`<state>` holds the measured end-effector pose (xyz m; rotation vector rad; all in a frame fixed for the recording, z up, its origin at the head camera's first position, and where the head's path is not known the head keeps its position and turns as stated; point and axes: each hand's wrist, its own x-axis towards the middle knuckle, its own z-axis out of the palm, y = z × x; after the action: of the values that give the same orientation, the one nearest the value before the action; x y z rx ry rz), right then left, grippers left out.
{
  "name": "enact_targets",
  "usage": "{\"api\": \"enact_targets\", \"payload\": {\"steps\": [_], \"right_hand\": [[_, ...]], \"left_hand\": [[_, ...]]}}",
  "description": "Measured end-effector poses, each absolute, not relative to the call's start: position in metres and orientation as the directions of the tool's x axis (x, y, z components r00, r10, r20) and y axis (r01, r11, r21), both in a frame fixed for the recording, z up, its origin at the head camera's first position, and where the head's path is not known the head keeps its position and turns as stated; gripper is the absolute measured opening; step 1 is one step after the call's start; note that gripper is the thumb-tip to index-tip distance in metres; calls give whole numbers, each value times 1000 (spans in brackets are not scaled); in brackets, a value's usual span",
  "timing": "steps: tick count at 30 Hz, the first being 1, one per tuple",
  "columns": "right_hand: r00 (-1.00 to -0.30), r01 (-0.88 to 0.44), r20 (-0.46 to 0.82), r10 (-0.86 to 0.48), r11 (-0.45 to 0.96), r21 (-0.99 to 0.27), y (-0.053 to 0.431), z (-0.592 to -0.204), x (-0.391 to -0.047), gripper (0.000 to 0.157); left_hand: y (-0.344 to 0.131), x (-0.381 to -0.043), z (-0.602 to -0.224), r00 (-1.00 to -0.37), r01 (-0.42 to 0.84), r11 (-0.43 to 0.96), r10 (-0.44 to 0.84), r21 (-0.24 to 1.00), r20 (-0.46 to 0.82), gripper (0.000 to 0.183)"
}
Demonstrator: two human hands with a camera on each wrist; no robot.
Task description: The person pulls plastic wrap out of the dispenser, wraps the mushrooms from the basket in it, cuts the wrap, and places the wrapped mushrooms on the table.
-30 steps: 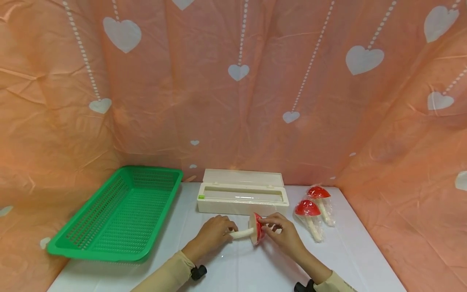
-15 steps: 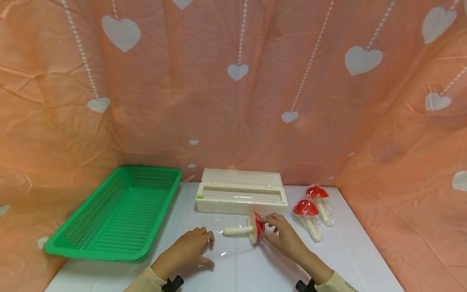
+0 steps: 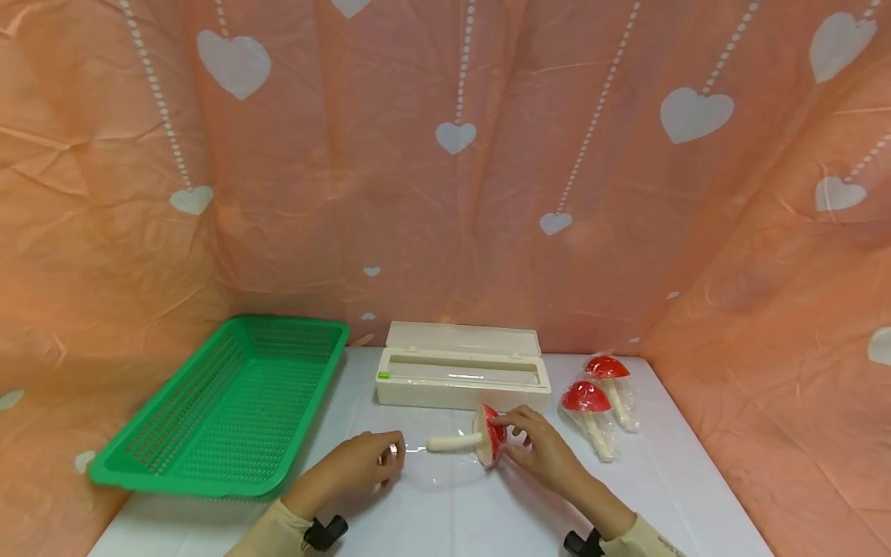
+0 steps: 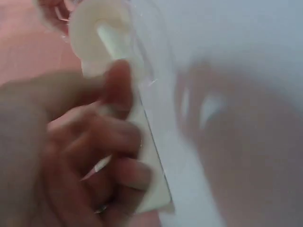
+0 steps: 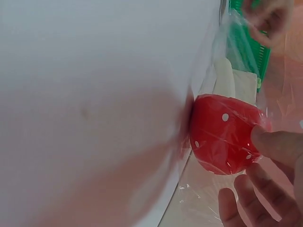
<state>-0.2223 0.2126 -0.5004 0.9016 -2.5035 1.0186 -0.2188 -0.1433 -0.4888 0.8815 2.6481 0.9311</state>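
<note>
A toy mushroom with a white stem and a red, white-dotted cap lies on its side, stem pointing left. Clear plastic film surrounds it and stretches leftward past the stem. My right hand holds the mushroom by its cap through the film; the right wrist view shows a fingertip pressed on the red cap. Left of the stem's end, my left hand has curled fingers pinching the far end of the film. In the left wrist view that hand is blurred and covers part of the scene.
A green basket stands at the left. Behind the hands sits a white film dispenser box with its lid raised. Two more red-capped mushrooms in clear wrap lie at the right of the white table. A heart-patterned curtain encloses the back and sides.
My left hand let go of the stem, drew back leftward with spread fingers, then closed on the film's end. The right hand stays at the cap, and the mushroom now lies with its stem free.
</note>
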Motion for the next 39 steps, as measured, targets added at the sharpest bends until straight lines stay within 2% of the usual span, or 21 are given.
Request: {"api": "enact_targets", "payload": {"steps": [5,8,11,15,20,26,33,39], "right_hand": [[-772,-636,452,-447,562,-529,212,-497,-223,42],[-774,-633,445,-451,559,-536,212,-496,-224,42],[-777,-630,440,-451,560,-538,211,-498,-226,43],[-785,-619,433,-442,568,-543,210,-499,-228,43],[-779,-625,459,-426,583,-520,207,-499,-229,45],[-744,-662,523,-415,566,-492,207,-500,-233,47],[-761,-643,514,-397,566,-516,207,-502,-237,51],[-772,-614,519,-366,640,-462,208,-503,-237,51]], "left_hand": [[-126,-237,-489,-898,310,455,429,835,99,7],[-114,-245,-492,-942,239,357,310,903,127,6],[-103,-250,-498,-955,232,319,253,919,154,6],[-94,-252,-505,-922,358,427,302,830,242,2],[-90,-248,-509,-861,492,603,443,628,249,14],[-86,-248,-512,-783,621,659,536,424,315,25],[-78,-252,-517,-792,607,712,505,353,344,30],[-72,-254,-516,-814,581,720,500,380,296,22]]}}
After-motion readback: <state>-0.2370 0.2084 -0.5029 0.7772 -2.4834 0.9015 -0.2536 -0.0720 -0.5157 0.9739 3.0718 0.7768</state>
